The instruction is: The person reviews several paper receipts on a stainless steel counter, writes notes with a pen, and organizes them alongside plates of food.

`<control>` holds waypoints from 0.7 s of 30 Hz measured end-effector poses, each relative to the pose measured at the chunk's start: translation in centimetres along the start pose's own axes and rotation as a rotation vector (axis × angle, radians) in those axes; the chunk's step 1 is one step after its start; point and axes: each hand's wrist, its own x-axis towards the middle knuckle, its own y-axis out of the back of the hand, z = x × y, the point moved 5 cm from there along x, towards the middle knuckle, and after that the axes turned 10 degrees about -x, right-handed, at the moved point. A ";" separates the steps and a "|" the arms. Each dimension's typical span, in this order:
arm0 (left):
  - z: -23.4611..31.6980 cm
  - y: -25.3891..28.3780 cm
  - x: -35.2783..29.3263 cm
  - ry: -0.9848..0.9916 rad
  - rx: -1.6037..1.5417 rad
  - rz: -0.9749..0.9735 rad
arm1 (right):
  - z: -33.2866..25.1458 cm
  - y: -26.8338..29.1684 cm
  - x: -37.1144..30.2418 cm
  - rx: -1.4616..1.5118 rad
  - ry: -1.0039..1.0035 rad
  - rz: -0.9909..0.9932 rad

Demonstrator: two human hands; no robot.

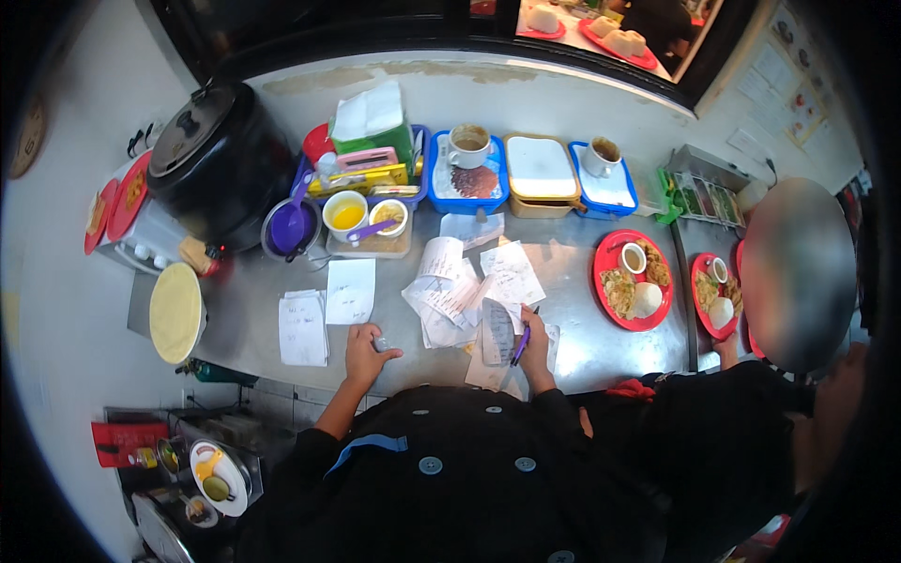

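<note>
My left hand (362, 354) is at the near edge of the steel counter, fingers curled, with a small clear, shiny thing between thumb and fingers that I cannot make out. A purple pen (521, 344) is in my right hand (536, 347), which rests on loose paper slips. Beneath and beside that hand lies a greyish slip (496, 328). More handwritten slips (446, 298) overlap in a heap between my hands. Beyond my left hand lie a single white sheet (350, 291) and a stack of written sheets (302, 328).
To the right is a red plate of food (619, 314); a co-worker's hand (725, 349) holds another red plate (704, 310). Lidded tubs (542, 167) with cups line the back. A black cooker (221, 178), purple bowl (293, 228) and cups (347, 215) stand left.
</note>
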 end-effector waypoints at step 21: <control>-1.0 -2.9 1.3 0.086 -0.353 -0.409 | -0.2 0.4 -0.7 -0.095 -0.114 -0.057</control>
